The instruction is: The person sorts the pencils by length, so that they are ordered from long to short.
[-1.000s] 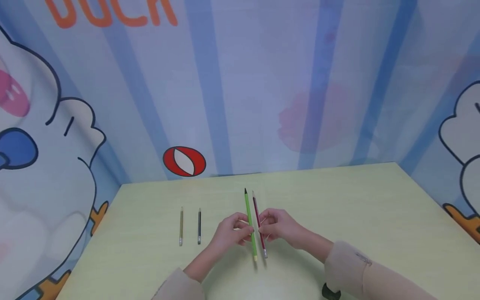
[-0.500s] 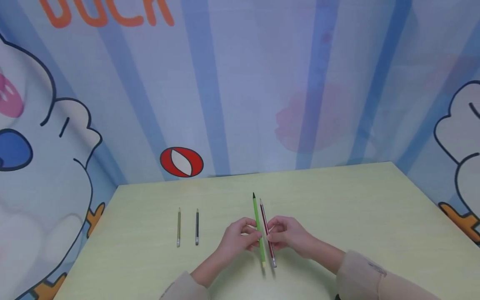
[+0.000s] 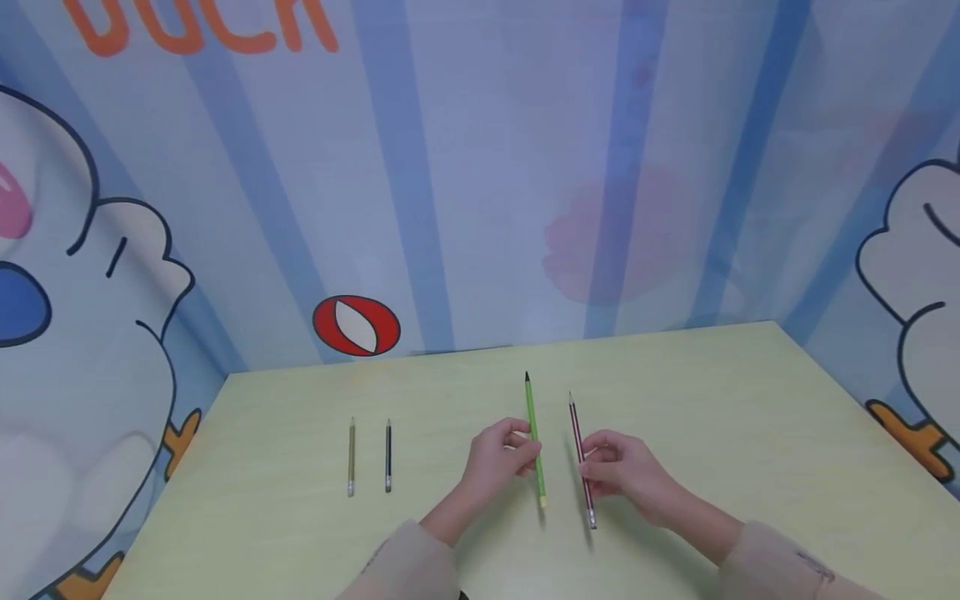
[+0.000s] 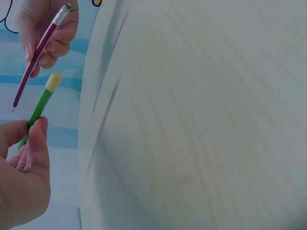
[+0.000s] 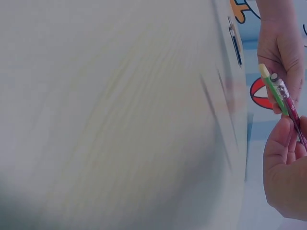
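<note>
My left hand (image 3: pixel 497 458) pinches a green pencil (image 3: pixel 534 417) with a dark tip at the far end and a pale yellow end nearer me. To its right, my right hand (image 3: pixel 626 468) holds a dark red pencil (image 3: pixel 577 433) between thumb and fingers, its metal-banded eraser end toward me. Both pencils are held above the table, apart and roughly side by side. In the left wrist view, the green pencil's yellow end (image 4: pixel 54 81) sticks up past the fingers, with the dark red pencil (image 4: pixel 39 52) beyond it. From the right wrist, the two pencils overlap.
A gold-coloured pencil (image 3: pixel 351 458) and a black pencil (image 3: pixel 388 457) lie apart, nearly parallel, on the left of the pale yellow table (image 3: pixel 690 400). Behind the table hangs a blue striped cloth backdrop (image 3: pixel 495 183) with cartoon figures, reaching round both sides.
The pencils, close together earlier, now stand farther apart. My right hand has shifted right with the dark red one; my left hand has moved slightly right and away. The head view has shifted a little.
</note>
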The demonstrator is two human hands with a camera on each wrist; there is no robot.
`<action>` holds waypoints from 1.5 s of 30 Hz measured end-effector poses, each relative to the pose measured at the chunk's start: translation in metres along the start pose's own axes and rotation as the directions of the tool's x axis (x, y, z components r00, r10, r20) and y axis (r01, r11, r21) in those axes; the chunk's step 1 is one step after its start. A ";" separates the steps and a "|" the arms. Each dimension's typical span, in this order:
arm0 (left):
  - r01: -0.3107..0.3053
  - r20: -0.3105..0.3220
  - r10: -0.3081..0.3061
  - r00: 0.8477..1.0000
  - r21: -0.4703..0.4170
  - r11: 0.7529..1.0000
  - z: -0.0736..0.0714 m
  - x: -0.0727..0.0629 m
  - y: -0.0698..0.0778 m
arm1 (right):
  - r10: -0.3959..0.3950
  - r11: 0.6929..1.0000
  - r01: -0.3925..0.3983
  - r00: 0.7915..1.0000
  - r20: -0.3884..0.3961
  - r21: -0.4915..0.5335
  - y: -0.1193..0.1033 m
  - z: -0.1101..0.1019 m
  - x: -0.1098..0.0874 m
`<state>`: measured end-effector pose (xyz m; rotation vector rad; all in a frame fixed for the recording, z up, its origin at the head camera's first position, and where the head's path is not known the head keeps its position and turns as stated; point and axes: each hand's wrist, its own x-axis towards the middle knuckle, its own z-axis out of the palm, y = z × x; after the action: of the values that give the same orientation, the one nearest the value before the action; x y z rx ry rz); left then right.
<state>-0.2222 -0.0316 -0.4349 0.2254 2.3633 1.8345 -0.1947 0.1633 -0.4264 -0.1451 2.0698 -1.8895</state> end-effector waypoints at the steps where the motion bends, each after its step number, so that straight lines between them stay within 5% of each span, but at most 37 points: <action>1: -0.003 -0.009 0.003 1.000 0.001 1.000 0.002 0.003 0.000 | 0.001 1.000 -0.001 1.000 -0.009 0.002 0.001 -0.003 -0.001; 18: 0.110 -0.157 -0.069 0.985 0.270 0.957 0.027 0.049 -0.017 | 0.012 1.000 -0.012 0.999 -0.042 0.011 0.011 -0.029 -0.011; 36: 0.117 -0.171 -0.046 0.984 0.435 0.893 0.031 0.051 -0.019 | 0.015 1.000 -0.014 0.998 -0.057 0.013 0.013 -0.034 -0.010; 45: 0.091 -0.130 -0.039 0.991 0.426 0.900 0.029 0.050 -0.020 | 0.003 0.998 -0.013 0.991 -0.135 -0.067 0.005 -0.034 0.010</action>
<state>-0.2660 0.0012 -0.4626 0.0809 2.7996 1.3036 -0.2145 0.1932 -0.4307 -0.0254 2.2210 -1.8721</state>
